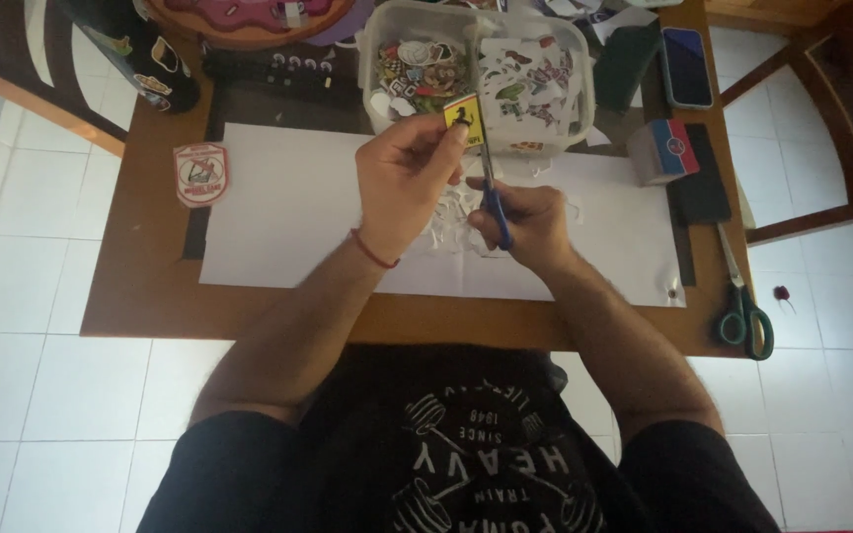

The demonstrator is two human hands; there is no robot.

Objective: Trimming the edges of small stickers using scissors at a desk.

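Left hand [402, 178] pinches a yellow sticker [465, 117] just in front of the plastic box [476, 74]. Right hand [528, 222], fingers curled closed, grips blue-handled scissors [493, 197]; blade tips hidden behind the sticker.

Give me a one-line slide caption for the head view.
Left hand holds a yellow sticker while right hand trims it with blue scissors.

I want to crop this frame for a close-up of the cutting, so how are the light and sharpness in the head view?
Head view: dim, soft daylight with no hard shadows or glare; the white paper sheet and floor tiles read greyish. The left hand holding the yellow sticker and the right hand on the blue-handled scissors are slightly soft. The table edges bow outward from the wide lens.
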